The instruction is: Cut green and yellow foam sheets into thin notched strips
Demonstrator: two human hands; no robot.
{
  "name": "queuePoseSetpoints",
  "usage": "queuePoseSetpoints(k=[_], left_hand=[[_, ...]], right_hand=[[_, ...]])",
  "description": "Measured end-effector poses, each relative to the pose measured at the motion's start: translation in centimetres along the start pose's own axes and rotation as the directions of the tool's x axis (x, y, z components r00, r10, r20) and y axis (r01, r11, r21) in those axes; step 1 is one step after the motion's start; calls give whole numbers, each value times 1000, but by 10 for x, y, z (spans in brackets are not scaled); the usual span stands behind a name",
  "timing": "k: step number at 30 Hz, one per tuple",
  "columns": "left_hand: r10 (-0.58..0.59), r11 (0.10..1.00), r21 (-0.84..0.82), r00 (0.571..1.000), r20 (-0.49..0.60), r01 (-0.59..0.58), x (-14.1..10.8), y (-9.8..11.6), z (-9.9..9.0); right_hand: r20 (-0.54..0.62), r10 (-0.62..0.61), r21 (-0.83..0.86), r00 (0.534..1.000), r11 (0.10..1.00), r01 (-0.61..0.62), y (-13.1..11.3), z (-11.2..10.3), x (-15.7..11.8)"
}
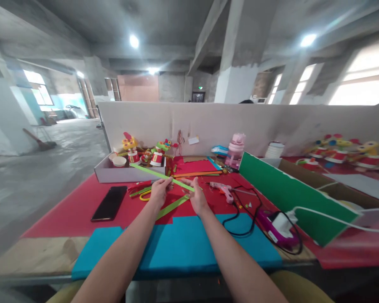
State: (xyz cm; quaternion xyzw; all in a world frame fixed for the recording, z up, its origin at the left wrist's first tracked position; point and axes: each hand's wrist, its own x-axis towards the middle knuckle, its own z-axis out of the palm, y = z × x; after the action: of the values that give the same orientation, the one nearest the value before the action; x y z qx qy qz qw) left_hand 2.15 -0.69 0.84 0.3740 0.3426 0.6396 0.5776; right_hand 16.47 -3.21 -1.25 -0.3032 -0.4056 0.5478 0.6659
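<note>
A light-green strip (150,170) runs slantwise across both hands above the table. My left hand (159,191) pinches it near its middle between thumb and fingers. My right hand (196,197) grips its right end, the thumb on top. Below the hands a second green strip (173,207) lies on the red table cover (72,206). Close by my left hand is a yellow scissors-like handle (144,195), partly covered by another green piece. A pink glue gun (221,190) lies to the right of my right hand.
A black phone (110,203) lies at left. Behind it, a white box (113,174) holds paper-cup figures (133,156). A green panel (290,193), purple power strip (277,229) and black cord (240,231) occupy the right. Blue cloth (177,248) covers the front edge; a pink bottle (236,149) stands behind.
</note>
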Motion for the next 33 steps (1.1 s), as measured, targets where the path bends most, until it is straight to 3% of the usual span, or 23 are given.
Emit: queuePoseSetpoints(k=[4,6,8,10,12,18,33], left_hand=[[-42,994,-100,998,-36,39,7,-5,-4],[-61,982,-180,997,-47,52,7,-3,-5],[-84,976,-205,996,-30,76,4,-3,-2],[-97,979,-181,995,4,96,1,-5,3],[-87,988,-129,996,10,88,-3,-9,8],[-67,998,-14,998,-15,66,-10,-17,10],[14,996,84,1000,-23,-12,-9,-10,-1]], right_hand=[[-211,-20,82,977,996,38,4,-5,20],[-182,-31,63,983,997,43,9,0,28],[-43,-38,-57,998,998,35,15,10,30],[80,-40,-171,996,984,53,19,20,27],[99,-86,-273,991,956,110,20,26,22],[-69,-146,-396,987,912,107,19,20,16],[-192,-203,-467,960,879,92,6,-3,20]])
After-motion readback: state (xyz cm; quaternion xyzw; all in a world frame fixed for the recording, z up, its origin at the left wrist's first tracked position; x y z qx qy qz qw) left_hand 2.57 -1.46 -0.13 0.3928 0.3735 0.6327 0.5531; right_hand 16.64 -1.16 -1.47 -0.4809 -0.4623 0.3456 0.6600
